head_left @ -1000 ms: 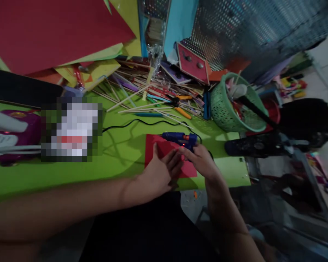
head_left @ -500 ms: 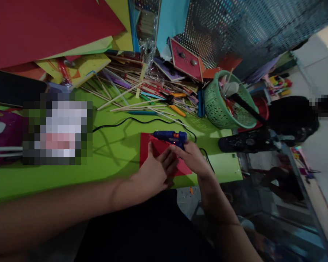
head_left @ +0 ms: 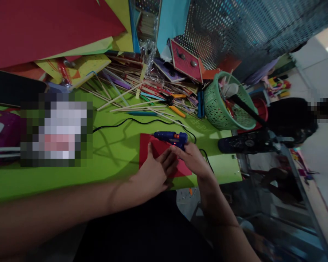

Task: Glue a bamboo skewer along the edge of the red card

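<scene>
A square of red paper [head_left: 145,151] lies on the green tabletop [head_left: 71,178] close to its front edge. My left hand [head_left: 154,169] rests on it with the fingers spread out flat. Wrapped around the handle of a blue glue gun [head_left: 166,137] is my right hand [head_left: 194,158]. The gun's nozzle points left along the paper's far edge, and a small orange light glows on its body. Whether the nozzle touches the paper I cannot tell. Part of the paper is hidden beneath my hands.
A black cord [head_left: 120,125] crosses the table. Thin wooden sticks [head_left: 133,105] and orange-handled pliers [head_left: 177,109] lie in a heap behind. The green basket [head_left: 215,109] stands at the right, beside a dark stand [head_left: 235,143]. Large red paper [head_left: 49,29] leans at the back left.
Almost nothing differs. Both hands, the glue gun and the red paper keep their places, with only a slight shift of the camera view.
</scene>
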A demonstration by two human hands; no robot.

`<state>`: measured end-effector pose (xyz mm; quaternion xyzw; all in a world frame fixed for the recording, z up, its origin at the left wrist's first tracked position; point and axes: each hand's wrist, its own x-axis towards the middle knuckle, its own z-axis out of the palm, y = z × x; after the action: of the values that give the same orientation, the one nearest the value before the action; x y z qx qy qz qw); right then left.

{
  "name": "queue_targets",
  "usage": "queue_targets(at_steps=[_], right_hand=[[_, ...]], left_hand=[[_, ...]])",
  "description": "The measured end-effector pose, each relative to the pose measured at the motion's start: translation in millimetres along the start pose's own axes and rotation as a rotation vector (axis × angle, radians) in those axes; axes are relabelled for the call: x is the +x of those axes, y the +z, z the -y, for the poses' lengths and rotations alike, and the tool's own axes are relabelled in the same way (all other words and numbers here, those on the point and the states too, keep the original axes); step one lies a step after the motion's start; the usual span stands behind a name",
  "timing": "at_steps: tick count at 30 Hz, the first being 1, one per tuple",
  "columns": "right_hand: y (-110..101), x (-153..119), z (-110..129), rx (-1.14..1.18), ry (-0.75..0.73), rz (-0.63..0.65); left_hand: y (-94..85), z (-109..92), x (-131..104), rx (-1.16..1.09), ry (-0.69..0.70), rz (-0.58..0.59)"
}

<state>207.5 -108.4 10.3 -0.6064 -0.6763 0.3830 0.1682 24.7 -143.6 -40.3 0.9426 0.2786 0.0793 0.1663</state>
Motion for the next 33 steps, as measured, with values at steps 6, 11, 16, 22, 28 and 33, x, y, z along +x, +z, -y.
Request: queue_targets(at_steps=[6,11,16,22,28,33], right_hand=[[-1.4,-1.2,-1.3,-0.017,0.002,-0.016],[-3.5,-2.4,-2.6,0.002,0.009,-0.008],[-3.6,-2.9,0.0,-0.005,0.014,-0.016],[-3.5,-2.9,-1.0,-0.006,0.004,-0.013],[-5.2,-3.2,-1.2,-0.007,0.014,-0.026],[-2.0,-1.6,1.1,0.001,0.002,-0.009]], left_hand=[[2.2,0.3,0.7,-0.006,-0.007,-0.004],[4.2,0.4,1.4,-0.014,-0.011,-0.004],[4.8,0.0,0.7,-0.009,-0.01,0.01],[6.5,0.7,0.3,-0.018,-0.011,-0.042],[-1.2,-1.0,-1.8,-0.001,-0.021,-0.003],[1.8,0.5,-2.3,0.006,0.007,-0.006]])
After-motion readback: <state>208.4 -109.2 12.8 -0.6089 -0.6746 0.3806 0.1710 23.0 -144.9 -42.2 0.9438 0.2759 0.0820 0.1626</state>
